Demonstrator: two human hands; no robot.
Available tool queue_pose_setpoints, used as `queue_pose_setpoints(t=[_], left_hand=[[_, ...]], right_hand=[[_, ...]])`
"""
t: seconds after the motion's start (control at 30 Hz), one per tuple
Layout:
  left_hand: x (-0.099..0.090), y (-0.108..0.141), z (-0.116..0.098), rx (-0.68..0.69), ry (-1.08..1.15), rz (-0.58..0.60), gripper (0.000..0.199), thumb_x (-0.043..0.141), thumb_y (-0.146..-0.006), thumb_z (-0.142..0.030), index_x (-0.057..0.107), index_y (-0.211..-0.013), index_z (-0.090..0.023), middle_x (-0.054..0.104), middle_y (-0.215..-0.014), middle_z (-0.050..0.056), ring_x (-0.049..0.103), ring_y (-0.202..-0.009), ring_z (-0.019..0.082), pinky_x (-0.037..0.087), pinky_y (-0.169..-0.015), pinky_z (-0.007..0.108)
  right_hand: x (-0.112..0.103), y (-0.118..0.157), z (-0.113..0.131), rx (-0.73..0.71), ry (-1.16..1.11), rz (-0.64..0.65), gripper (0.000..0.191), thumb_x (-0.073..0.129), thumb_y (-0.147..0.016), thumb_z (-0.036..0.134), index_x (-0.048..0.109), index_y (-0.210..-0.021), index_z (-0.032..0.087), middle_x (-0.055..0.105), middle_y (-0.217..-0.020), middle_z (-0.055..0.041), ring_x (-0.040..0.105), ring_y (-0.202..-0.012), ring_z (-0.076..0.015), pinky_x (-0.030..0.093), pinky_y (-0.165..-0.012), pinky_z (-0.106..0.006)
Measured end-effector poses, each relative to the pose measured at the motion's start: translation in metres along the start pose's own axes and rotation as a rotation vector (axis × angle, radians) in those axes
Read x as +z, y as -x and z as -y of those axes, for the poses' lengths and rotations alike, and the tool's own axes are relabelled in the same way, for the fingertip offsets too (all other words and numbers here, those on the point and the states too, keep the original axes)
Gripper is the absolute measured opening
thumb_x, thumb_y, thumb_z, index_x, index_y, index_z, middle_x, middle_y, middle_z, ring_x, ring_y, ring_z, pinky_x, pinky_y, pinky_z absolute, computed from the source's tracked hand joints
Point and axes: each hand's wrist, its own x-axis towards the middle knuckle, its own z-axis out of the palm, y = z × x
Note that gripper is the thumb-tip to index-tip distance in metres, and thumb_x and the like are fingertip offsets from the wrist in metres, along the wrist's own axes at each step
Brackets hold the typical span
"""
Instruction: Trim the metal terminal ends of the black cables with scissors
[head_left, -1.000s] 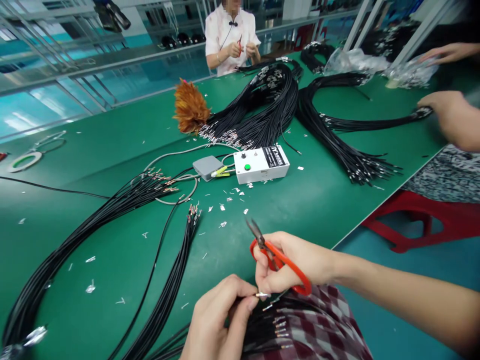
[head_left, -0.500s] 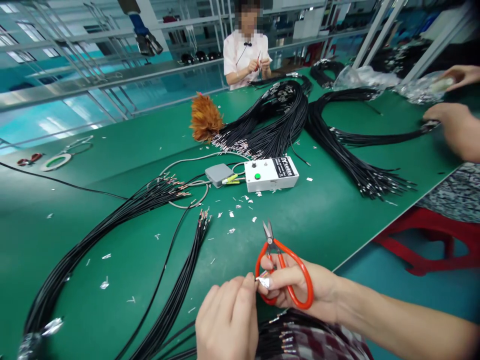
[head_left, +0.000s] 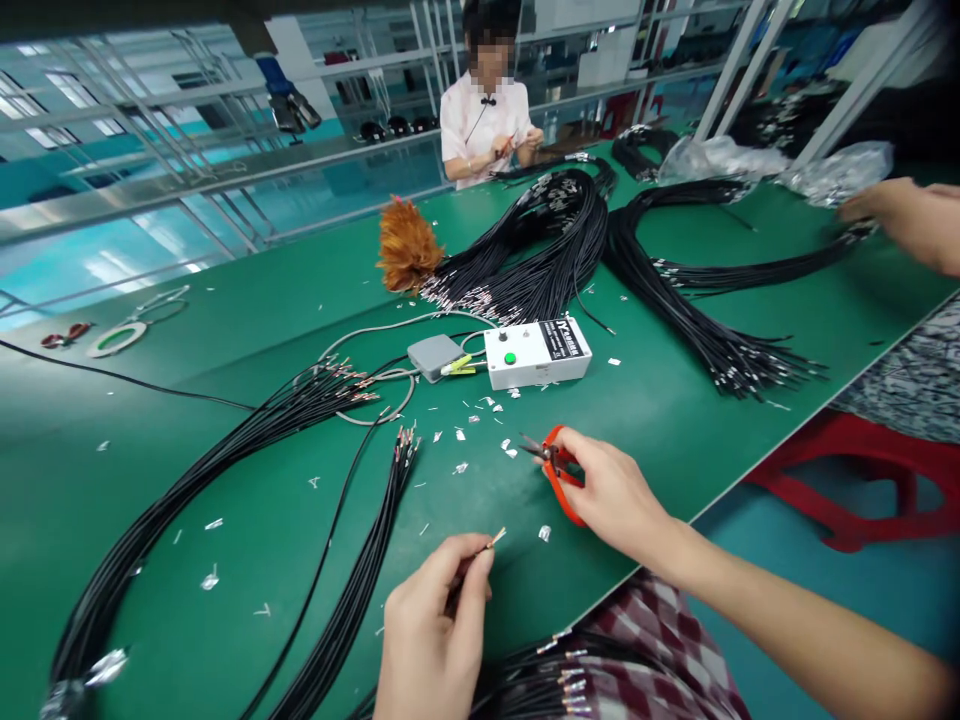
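My left hand point(head_left: 439, 620) pinches a black cable close to its end, and the thin stripped wires point(head_left: 498, 538) poke out past the thumb and finger. To its upper right, my right hand point(head_left: 611, 490) is closed around small scissors with red-orange handles point(head_left: 564, 490), their blades directed left over the table. A crumpled scrap of silvery foil point(head_left: 544, 534) lies between the two hands. Below them, more black cables point(head_left: 570, 690) with bared ends rest on a checkered cloth at the table edge. Left of my left hand runs a thin bundle of black cables point(head_left: 382, 530) with exposed tips.
A white box with a green button point(head_left: 537, 355) stands mid-table beside a grey pad point(head_left: 436, 357). Behind it lie a feather duster point(head_left: 409, 245) and large black cable bundles point(head_left: 555, 240). One person sits opposite; another person's hand point(head_left: 911, 220) reaches in at right.
My right hand has moved up and away from my left, turning the scissors leftward. The foil it pinched now lies on the table. Bare wires show at the cable end in my left hand.
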Motion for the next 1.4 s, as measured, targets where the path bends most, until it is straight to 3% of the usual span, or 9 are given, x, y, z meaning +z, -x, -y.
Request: queue_pose_setpoints(t=[0.1,0.2,0.33,0.57,0.77,0.9,1.07,1.3,1.4], left_hand=[[-0.001,-0.001,0.000,-0.029,0.050,-0.001,0.012,0.058,-0.084,-0.023,0.067,-0.078,-0.019,0.062,-0.057,-0.002,0.059,-0.050,0.013,0.047,-0.049,0.020],[0.001,-0.001,0.001,-0.036,0.086,-0.015,0.009,0.060,-0.083,-0.021,0.066,-0.075,-0.019,0.064,-0.059,-0.002,0.061,-0.052,0.013,0.049,-0.052,0.019],[0.003,-0.001,0.001,-0.032,0.094,-0.017,0.007,0.062,-0.082,-0.021,0.066,-0.077,-0.018,0.064,-0.061,-0.002,0.062,-0.054,0.013,0.050,-0.054,0.019],[0.003,0.001,0.002,-0.134,0.194,0.022,0.008,0.062,-0.083,-0.023,0.065,-0.076,-0.019,0.060,-0.060,-0.003,0.060,-0.055,0.013,0.049,-0.054,0.019],[0.003,0.003,0.006,-0.247,0.309,0.040,0.009,0.063,-0.081,-0.026,0.065,-0.077,-0.018,0.062,-0.063,-0.001,0.058,-0.059,0.014,0.048,-0.055,0.021],[0.006,0.003,0.002,-0.327,0.390,0.035,0.011,0.064,-0.081,-0.028,0.065,-0.076,-0.018,0.060,-0.063,-0.002,0.055,-0.059,0.012,0.045,-0.055,0.019],[0.006,0.005,-0.003,-0.472,0.582,0.035,0.022,0.062,-0.084,-0.034,0.062,-0.103,-0.023,0.053,-0.060,-0.005,0.047,-0.056,0.011,0.038,-0.050,0.017],[0.005,0.006,0.009,-0.263,0.399,0.142,0.028,0.053,-0.089,-0.028,0.069,-0.113,-0.026,0.065,-0.079,0.002,0.052,-0.063,0.014,0.044,-0.061,0.023],[0.009,0.006,0.013,-0.271,0.341,0.117,0.030,0.053,-0.089,-0.030,0.066,-0.116,-0.025,0.065,-0.081,0.003,0.055,-0.066,0.016,0.045,-0.062,0.025]], right_hand=[[0.010,0.013,0.007,0.038,-0.280,0.128,0.005,0.057,-0.080,0.023,0.052,-0.081,0.022,0.062,-0.081,-0.0008,0.055,-0.071,-0.0156,0.042,-0.066,-0.028],[0.018,0.026,0.021,0.139,-0.669,0.271,0.020,0.066,-0.076,0.024,0.046,-0.076,0.021,0.065,-0.085,-0.0009,0.053,-0.064,-0.0113,0.044,-0.064,-0.026],[0.024,0.030,0.031,0.195,-0.834,0.286,0.030,0.073,-0.070,0.022,0.044,-0.074,0.021,0.065,-0.081,0.0014,0.048,-0.060,-0.0092,0.042,-0.061,-0.025],[0.030,0.028,0.028,0.232,-0.916,0.241,0.033,0.075,-0.068,0.020,0.043,-0.072,0.021,0.059,-0.070,0.0055,0.049,-0.063,-0.0098,0.041,-0.064,-0.024],[0.029,0.030,0.033,0.230,-0.877,0.248,0.028,0.073,-0.068,0.016,0.046,-0.075,0.020,0.061,-0.077,0.0035,0.050,-0.064,-0.0099,0.042,-0.063,-0.025],[0.034,0.030,0.031,0.222,-0.894,0.219,0.025,0.068,-0.070,0.013,0.044,-0.073,0.021,0.059,-0.071,0.0048,0.050,-0.064,-0.0100,0.042,-0.064,-0.025],[0.041,0.031,0.034,0.234,-0.939,0.178,0.029,0.068,-0.068,0.014,0.041,-0.070,0.022,0.055,-0.068,0.0055,0.050,-0.065,-0.0106,0.043,-0.066,-0.026],[0.049,0.039,0.035,0.114,-0.791,0.090,0.023,0.063,-0.073,0.013,0.042,-0.071,0.022,0.049,-0.068,0.0060,0.048,-0.064,-0.0108,0.043,-0.064,-0.025],[0.050,0.041,0.034,0.057,-0.697,0.073,0.023,0.063,-0.075,0.014,0.042,-0.072,0.022,0.054,-0.071,0.0050,0.050,-0.065,-0.0114,0.044,-0.066,-0.025]])
